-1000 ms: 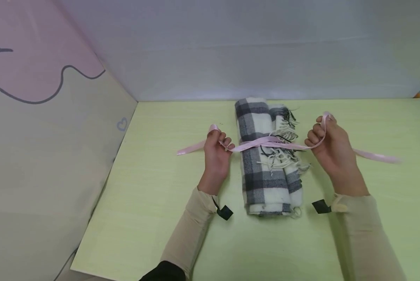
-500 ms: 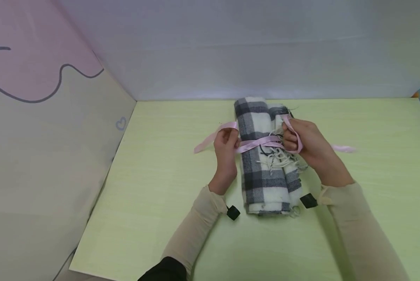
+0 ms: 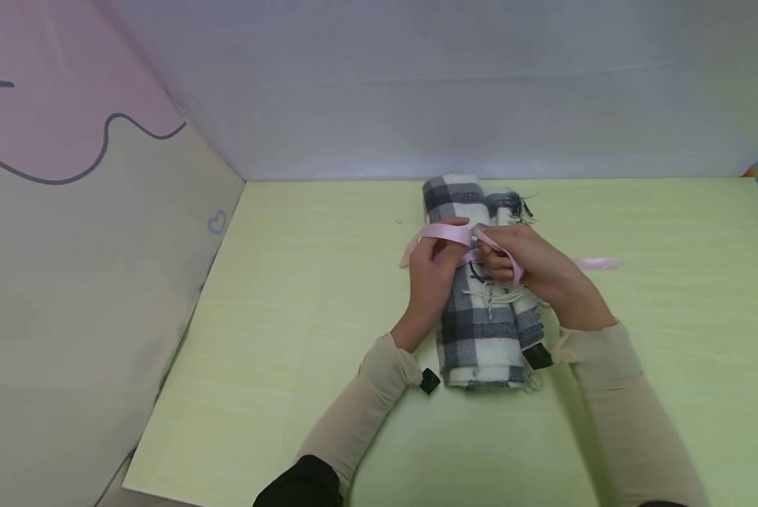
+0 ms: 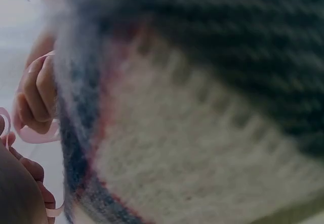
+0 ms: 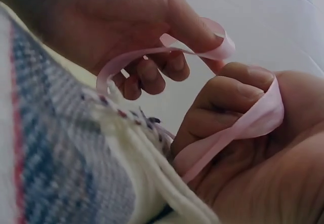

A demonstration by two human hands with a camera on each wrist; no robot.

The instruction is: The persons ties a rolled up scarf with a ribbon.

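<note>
Over the middle of the rolled plaid scarf (image 3: 480, 310) on the green table (image 3: 302, 338), the left hand (image 3: 432, 271) and right hand (image 3: 531, 264) each pinch a loop of the pink ribbon (image 3: 445, 232). If either pinch slackens as the loops cross, the ribbon could loosen round the roll, or snag the scarf's fringe (image 3: 502, 292) just beneath.

Your left hand (image 3: 434, 271) and right hand (image 3: 527, 264) meet at centre, fingers curled and pinching, knuckles nearly touching; both forearms angle inward.
</note>
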